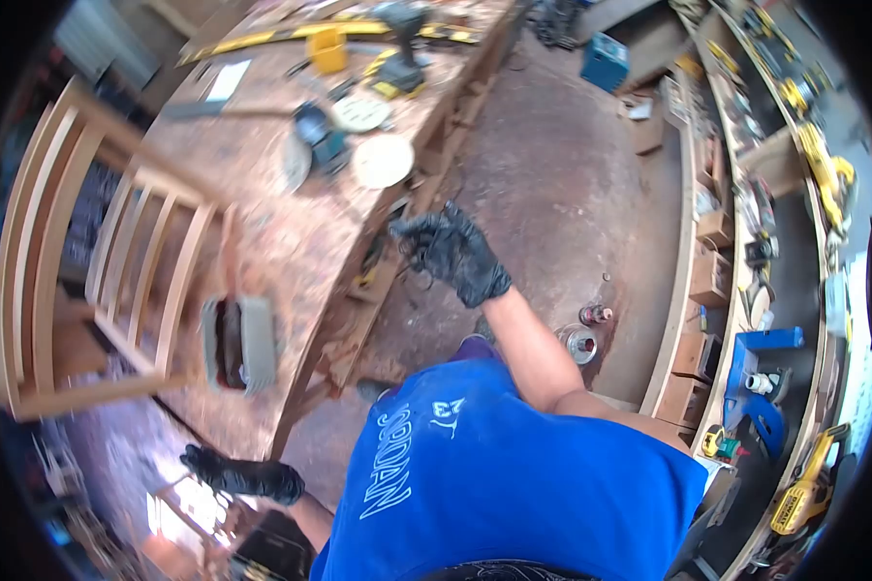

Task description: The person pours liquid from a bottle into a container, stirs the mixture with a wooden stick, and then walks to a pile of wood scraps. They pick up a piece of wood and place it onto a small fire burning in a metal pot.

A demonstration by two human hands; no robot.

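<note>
My left hand (pixel 247 478), in a black glove, is off the near side of the workbench, fingers stretched out and holding nothing I can see. My right hand (pixel 455 257), gloved the same way, hovers beyond the bench's edge over the floor. Its fingers are loosely bent and apart, with nothing visible in them. Between the hands, a pale plastic tub (pixel 265 341) with dark brown contents sits on the bench; a blurred reddish-brown strip reaches up from it. Left of the tub stands a slatted wooden frame (pixel 44 261), like a piece of furniture.
The workbench (pixel 271 232) also bears a sander (pixel 320 140), round pads (pixel 383 161), a cordless drill (pixel 395 70), a yellow box (pixel 327 50) and a long yellow level (pixel 252 41). A can (pixel 578 344) stands on the floor. Shelves (pixel 693 290) with power tools line the right.
</note>
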